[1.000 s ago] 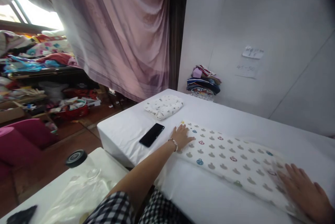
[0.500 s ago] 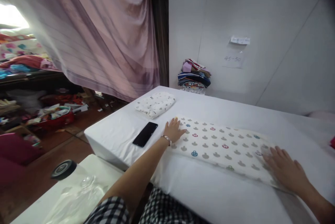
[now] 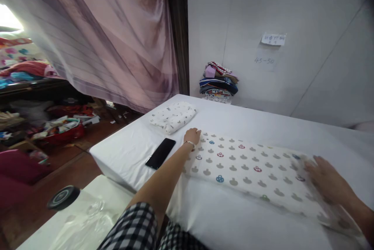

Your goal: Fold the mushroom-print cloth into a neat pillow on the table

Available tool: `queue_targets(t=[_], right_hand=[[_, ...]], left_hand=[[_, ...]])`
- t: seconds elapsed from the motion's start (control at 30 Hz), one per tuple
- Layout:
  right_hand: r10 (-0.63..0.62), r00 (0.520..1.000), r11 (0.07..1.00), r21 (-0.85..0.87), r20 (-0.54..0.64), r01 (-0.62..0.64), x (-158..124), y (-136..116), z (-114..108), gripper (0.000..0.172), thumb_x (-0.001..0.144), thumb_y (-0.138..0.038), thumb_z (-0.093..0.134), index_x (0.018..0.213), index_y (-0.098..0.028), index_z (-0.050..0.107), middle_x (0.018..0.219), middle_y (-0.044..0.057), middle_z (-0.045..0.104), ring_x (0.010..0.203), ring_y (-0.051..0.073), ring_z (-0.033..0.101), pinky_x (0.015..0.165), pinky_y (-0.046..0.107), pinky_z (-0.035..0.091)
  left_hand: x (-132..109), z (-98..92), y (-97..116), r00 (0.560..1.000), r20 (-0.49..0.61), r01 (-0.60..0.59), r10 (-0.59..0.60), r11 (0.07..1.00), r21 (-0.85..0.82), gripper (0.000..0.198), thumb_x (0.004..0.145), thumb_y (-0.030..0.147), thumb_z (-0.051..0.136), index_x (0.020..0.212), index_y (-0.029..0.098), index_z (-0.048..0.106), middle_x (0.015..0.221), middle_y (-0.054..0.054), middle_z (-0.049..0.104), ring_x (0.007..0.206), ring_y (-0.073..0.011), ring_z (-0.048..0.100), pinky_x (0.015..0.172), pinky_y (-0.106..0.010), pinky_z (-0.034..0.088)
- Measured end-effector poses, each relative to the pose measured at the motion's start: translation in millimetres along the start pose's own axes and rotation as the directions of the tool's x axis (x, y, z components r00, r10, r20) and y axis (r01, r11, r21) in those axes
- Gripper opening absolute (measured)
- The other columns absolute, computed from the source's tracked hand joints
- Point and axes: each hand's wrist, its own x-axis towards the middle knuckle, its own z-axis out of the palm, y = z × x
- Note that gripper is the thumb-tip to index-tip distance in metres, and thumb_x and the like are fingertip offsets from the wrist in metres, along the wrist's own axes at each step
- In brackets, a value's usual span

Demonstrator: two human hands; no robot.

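A long folded white cloth point(image 3: 242, 166) printed with grey, blue, red and green motifs lies across the white table. At its far left corner, my left hand point(image 3: 192, 136) has its fingers curled and closed on the cloth's edge. My right hand point(image 3: 325, 178), somewhat blurred, lies over the right end with its fingers stretched out. Thin see-through material shows around that right end, below the wrist. Left of my left hand lies a black phone point(image 3: 161, 153). Behind the phone is a folded white printed cloth bundle point(image 3: 173, 117).
A roll of tape point(image 3: 63, 198) and clear plastic point(image 3: 87, 219) lie on a lower white surface at front left. Folded fabrics point(image 3: 218, 80) are stacked by the wall at the back. A pink curtain point(image 3: 122, 36) hangs left of the table point(image 3: 248, 219). Beyond it stands a red basin point(image 3: 62, 135).
My left hand's fingers have gone from spread flat to curled at the cloth's corner. My right hand has shifted slightly right along the cloth's end. The view has moved a little.
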Motion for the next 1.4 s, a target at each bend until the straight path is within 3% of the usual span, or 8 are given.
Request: queue_targets(t=[0.13,0.37,0.67,0.87,0.97,1.13,1.2,1.4], right_hand=[[0.194,0.975,0.967,0.149,0.107,-0.208,30.5,-25.8,-18.8,0.076,0.085,-0.055,0.02,0.137,-0.002,0.037,0.131,0.026,0.045,0.121,0.035,0.043,0.095,0.041,0.036],[0.278,0.953,0.951,0.104,0.117,-0.29,35.1,-57.4,-24.1,0.05,0.09,-0.037,0.028,0.114,-0.008,0.062,0.119,0.021,0.057,0.113,0.034,0.051,0.089,0.041,0.039],[0.358,0.931,0.923,0.123,0.067,-0.363,43.7,-49.1,-15.9,0.041,0.087,-0.042,0.041,0.101,-0.015,0.068,0.109,0.013,0.064,0.102,0.026,0.056,0.083,0.03,0.041],[0.389,0.911,0.882,0.229,0.139,-0.411,47.3,-41.1,-27.8,0.043,0.089,-0.045,0.039,0.102,-0.014,0.066,0.103,0.009,0.067,0.093,0.021,0.06,0.077,0.024,0.042],[0.424,0.889,0.848,0.266,0.176,-0.457,44.3,-31.5,-36.3,0.052,0.09,-0.049,0.033,0.102,-0.011,0.065,0.101,0.012,0.067,0.087,0.021,0.061,0.074,0.025,0.043],[0.481,0.841,0.802,0.264,0.248,-0.536,41.1,-26.4,-44.1,0.057,0.087,-0.056,0.038,0.082,-0.008,0.067,0.087,0.018,0.067,0.093,0.028,0.06,0.081,0.032,0.041],[0.491,0.826,0.781,0.28,0.279,-0.559,42.2,-28.6,-44.8,0.056,0.083,-0.059,0.043,0.08,-0.007,0.067,0.087,0.019,0.067,0.094,0.029,0.059,0.082,0.033,0.041],[0.45,0.819,0.701,0.427,0.356,-0.571,40.5,-31.7,-47.3,0.046,0.075,-0.052,0.059,0.093,-0.01,0.062,0.098,0.015,0.065,0.083,0.023,0.061,0.068,0.029,0.046]], left_hand=[[20.8,4.7,9.3,0.997,-0.017,0.076,-0.076,0.997,-0.017,0.041,0.084,0.049,0.04,0.102,0.018,0.061,0.113,-0.01,0.063,0.105,-0.0238,0.056,0.084,-0.032,0.044],[30.3,19.6,8.5,0.987,-0.028,0.158,-0.158,0.987,-0.03,0.047,0.082,0.057,0.04,0.096,0.017,0.06,0.106,-0.012,0.065,0.098,-0.0278,0.058,0.081,-0.035,0.045],[38.4,23.8,14.1,0.982,-0.096,0.168,-0.164,0.985,0.032,0.041,0.08,0.043,0.04,0.099,0.013,0.06,0.11,-0.017,0.061,0.104,-0.03,0.055,0.083,-0.039,0.043],[34.0,20.8,17.5,0.984,-0.107,0.154,-0.142,0.981,0.116,0.044,0.078,0.042,0.038,0.1,0.011,0.06,0.111,-0.017,0.06,0.104,-0.0293,0.055,0.083,-0.036,0.043],[32.9,16.7,20.6,0.986,-0.071,0.159,-0.153,0.983,0.096,0.045,0.078,0.044,0.037,0.101,0.012,0.059,0.108,-0.017,0.062,0.1,-0.0307,0.057,0.078,-0.038,0.045],[35.0,13.8,21.4,0.983,-0.054,0.18,-0.178,0.983,0.029,0.042,0.076,0.045,0.041,0.1,0.014,0.057,0.106,-0.018,0.064,0.096,-0.0321,0.059,0.074,-0.039,0.046],[36.7,15.1,19.9,0.98,-0.065,0.189,-0.189,0.982,-0.007,0.038,0.075,0.046,0.043,0.096,0.017,0.055,0.106,-0.015,0.064,0.095,-0.0303,0.06,0.073,-0.037,0.045],[38.8,20.9,19.0,0.956,-0.102,0.268,-0.275,0.961,-0.073,0.02,0.078,0.045,0.045,0.085,0.026,0.044,0.11,0.011,0.063,0.097,-0.0178,0.057,0.076,-0.029,0.043]])
